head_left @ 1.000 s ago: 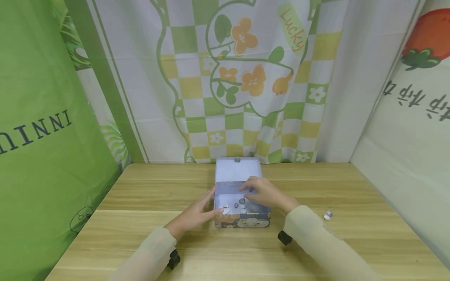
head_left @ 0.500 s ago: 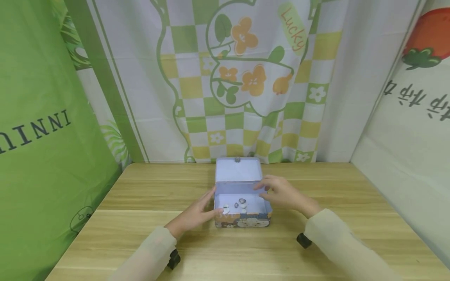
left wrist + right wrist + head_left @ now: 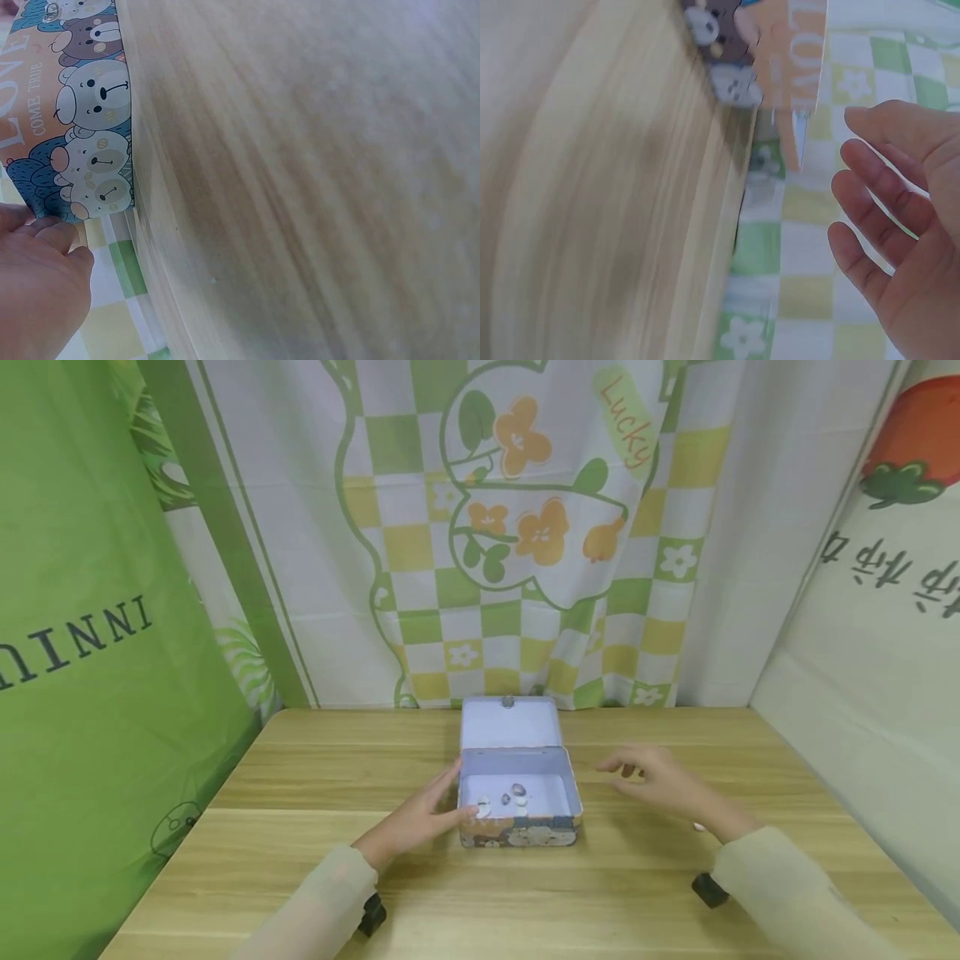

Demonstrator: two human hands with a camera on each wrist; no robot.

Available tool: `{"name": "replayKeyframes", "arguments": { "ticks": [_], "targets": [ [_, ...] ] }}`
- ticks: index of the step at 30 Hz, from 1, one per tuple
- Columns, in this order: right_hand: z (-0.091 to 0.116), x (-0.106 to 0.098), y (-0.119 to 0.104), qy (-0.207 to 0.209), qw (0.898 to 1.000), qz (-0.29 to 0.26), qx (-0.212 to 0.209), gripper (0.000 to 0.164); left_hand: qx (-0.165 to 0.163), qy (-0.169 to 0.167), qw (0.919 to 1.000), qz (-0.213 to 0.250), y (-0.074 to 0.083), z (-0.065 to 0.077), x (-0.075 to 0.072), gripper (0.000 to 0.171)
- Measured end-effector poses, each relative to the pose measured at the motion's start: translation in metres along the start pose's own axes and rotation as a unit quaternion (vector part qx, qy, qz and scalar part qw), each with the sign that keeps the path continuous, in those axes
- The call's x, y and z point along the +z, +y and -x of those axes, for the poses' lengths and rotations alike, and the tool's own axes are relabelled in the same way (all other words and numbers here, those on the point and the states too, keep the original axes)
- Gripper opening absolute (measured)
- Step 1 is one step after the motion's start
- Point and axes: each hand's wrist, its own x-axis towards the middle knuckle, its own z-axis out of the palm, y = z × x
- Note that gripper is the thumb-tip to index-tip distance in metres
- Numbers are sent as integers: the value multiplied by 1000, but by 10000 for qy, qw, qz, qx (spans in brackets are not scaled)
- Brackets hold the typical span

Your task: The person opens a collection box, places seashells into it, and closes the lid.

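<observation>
A tin box (image 3: 540, 837) with printed bears stands on the table, its lid (image 3: 510, 723) raised at the back. Several small pebble-like pieces, white and purplish-grey, lie on its floor, among them a purplish one (image 3: 519, 790). My left hand (image 3: 408, 820) rests at the box's left side, fingers straight along the wall and thumb at the front rim. To the right of the box, my right hand (image 3: 656, 777) hovers with loosely bent, parted fingers and nothing in it, as the right wrist view shows. A small white piece (image 3: 699, 827) peeks out beside the right wrist, which partly covers that spot.
The wooden table (image 3: 337, 760) reaches back to a checked curtain (image 3: 495, 610). A green cloth (image 3: 90, 710) hangs at the left and a pale printed cloth (image 3: 862, 710) at the right. Black wrist cameras sit under both sleeves.
My right hand has moved from over the inside of the box out past its right wall and further right. My left hand and the pieces in the box stay in place.
</observation>
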Motion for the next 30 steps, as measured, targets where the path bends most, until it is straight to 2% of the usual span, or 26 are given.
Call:
{"name": "replayKeyframes", "arguments": {
  "ticks": [4, 11, 19, 25, 30],
  "targets": [
    [18, -12, 6, -8, 9997, 143, 185, 23, 18, -16, 10000, 2, 1, 0, 0, 91],
    [50, -28, 21, -122, 9962, 384, 772, 20, 13, -31, 10000, 45, 1, 0, 0, 91],
    [76, -27, 38, -297, 9941, 343, 985, 21, 12, -33, 10000, 47, 1, 0, -1, 91],
    [93, -22, 46, -670, 9863, 245, 1486, 24, -8, 3, 10000, -50, 1, 0, -1, 91],
    [103, -19, 50, -749, 9821, 316, 1699, 21, -38, 16, 10000, -56, 2, 0, -1, 91]
  ]
}}
